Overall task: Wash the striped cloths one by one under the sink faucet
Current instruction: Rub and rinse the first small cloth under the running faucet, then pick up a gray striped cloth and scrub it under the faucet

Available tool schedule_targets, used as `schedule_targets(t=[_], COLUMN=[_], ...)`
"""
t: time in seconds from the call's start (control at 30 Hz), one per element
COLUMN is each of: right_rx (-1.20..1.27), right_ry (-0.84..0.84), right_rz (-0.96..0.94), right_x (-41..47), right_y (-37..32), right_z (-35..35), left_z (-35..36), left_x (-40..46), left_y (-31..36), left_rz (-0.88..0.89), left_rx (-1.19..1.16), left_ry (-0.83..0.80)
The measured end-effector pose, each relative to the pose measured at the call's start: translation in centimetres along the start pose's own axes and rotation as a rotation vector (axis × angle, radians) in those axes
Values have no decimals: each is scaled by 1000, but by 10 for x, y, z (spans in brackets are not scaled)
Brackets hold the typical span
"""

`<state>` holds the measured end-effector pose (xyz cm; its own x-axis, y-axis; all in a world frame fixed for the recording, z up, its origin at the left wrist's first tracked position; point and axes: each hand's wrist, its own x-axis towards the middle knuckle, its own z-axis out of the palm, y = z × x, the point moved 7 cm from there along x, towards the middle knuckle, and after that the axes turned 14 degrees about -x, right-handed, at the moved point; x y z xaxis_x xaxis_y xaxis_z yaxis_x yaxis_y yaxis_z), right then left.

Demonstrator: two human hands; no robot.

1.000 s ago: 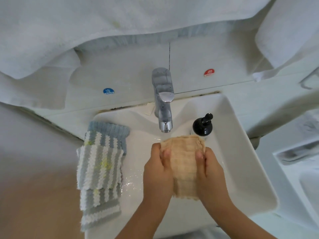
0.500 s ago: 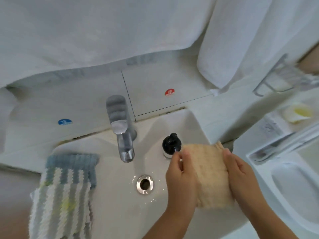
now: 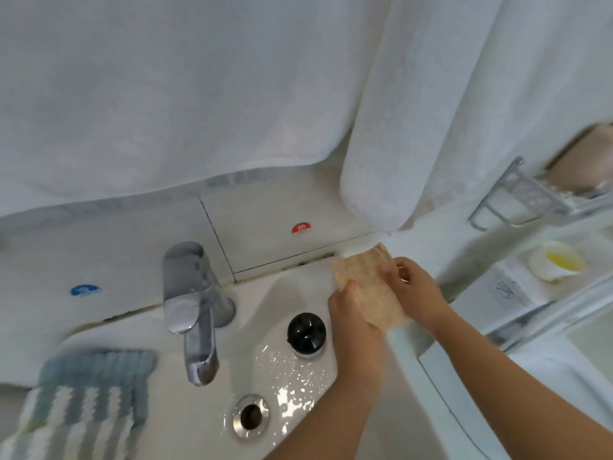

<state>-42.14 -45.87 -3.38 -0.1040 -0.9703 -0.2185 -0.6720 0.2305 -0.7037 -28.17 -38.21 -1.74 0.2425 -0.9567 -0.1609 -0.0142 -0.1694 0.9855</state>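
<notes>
Both your hands are on the beige cloth (image 3: 368, 287), held over the far right corner of the sink (image 3: 292, 287), well to the right of the faucet (image 3: 195, 320). Left hand (image 3: 353, 313) grips the cloth's near left edge, fingers curled onto it; right hand (image 3: 413, 290) pinches the right edge, thumb and fingers closed on the fabric. The frame is motion-blurred, so the finer finger positions cannot be read.

Cloth's long axis runs from the far end, near the wall, down toward you and slightly right, its near end just over the sink's right rim. It lies stretched between the two hands, neither clearly nearer its middle.

No water visible at the spout (droplets do glisten in the basin near the drain (image 3: 251, 416)). A black-topped bottle (image 3: 306, 332) stands in the basin just left of your left wrist.

Judgement: this cloth looks ready to be laid down on the right rim. The striped cloths (image 3: 83, 403) lie on the left rim, on the far side of the faucet, so your left hand is the nearer one for the next pick. Their stripes run toward you.
</notes>
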Motion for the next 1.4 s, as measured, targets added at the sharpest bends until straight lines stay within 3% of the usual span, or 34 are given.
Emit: schedule_targets(t=[0.33,0.47,0.53,0.67,0.83,0.97,1.1,1.2,1.33,1.4], right_rx=[-51,-271,-300,-204,-254,-89,-115,-151,-49,32], right_ry=[-81,113,54,-129,-105,-128,122,262,68,-83], right_rz=[75,-172,-244,-191,-218,-173,-176,-136,-90,-127], right_x=[24,17,15,5,0,-9,-38,-85,-149,-173], right_y=[18,-8,-18,-18,-22,-26,-24,-24,-17,-26], right_z=[33,26,33,50,56,45,18,4,35,66], left_z=[21,30,30,30,29,24,20,-10,-80,-124], left_x=[34,40,44,51,56,44,4,-38,-78,-91], left_y=[-44,-52,-51,-52,-52,-41,-7,-4,-34,-49], left_rz=[-228,-192,-155,-148,-168,-213,-177,-185,-186,-237], left_rx=[116,157,33,-72,-58,-110,-313,-331,-182,-216], left_ry=[-25,-14,50,32,-6,46,-85,-218,-277,-171])
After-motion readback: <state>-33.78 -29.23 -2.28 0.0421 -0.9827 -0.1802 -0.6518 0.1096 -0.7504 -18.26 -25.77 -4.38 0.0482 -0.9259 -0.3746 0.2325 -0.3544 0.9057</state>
